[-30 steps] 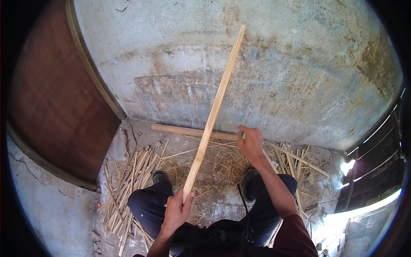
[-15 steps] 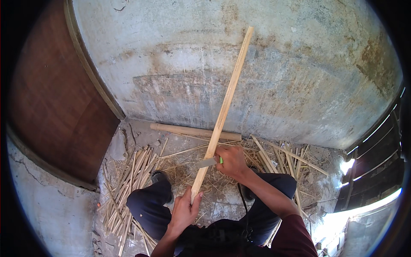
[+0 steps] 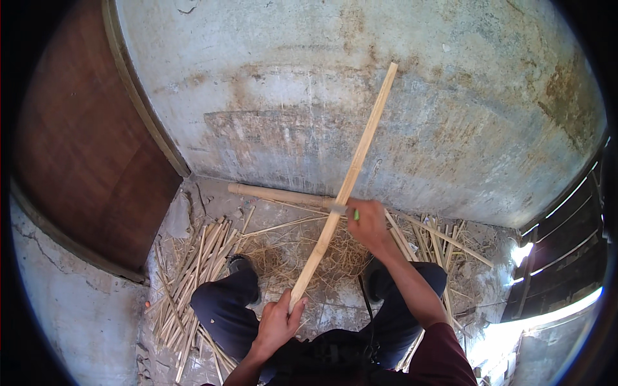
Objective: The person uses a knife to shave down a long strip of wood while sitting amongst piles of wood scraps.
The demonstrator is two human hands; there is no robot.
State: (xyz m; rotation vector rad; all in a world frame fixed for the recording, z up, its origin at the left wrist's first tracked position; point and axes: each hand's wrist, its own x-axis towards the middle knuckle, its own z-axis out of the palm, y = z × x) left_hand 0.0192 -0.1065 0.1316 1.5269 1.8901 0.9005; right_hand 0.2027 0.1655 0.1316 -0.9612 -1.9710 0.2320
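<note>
A long, pale bamboo strip [image 3: 362, 147] slants upward from my lap, its far end in front of the wall. My left hand [image 3: 277, 327] is closed round its near end, thumb along the top. In my right hand [image 3: 371, 226] is a knife [image 3: 338, 208] with a bit of green showing at the handle. Its blade lies across the strip, around the middle, and is blurred by motion. The fingers of the right hand are curled and partly smeared. Below the strip, thin curled shavings [image 3: 344, 257] cover the floor between my feet.
Many thin bamboo sticks [image 3: 193, 276] are heaped left of my legs, with more sticks [image 3: 444, 239] at the right. A round bamboo pole [image 3: 277, 194] lies along the foot of the stained wall [image 3: 270, 141]. A brown door panel [image 3: 90, 148] stands at the left.
My right hand and the knife have slid farther up the strip, away from me. The strip's far end has dropped lower and shifted right. My left hand has barely moved.
</note>
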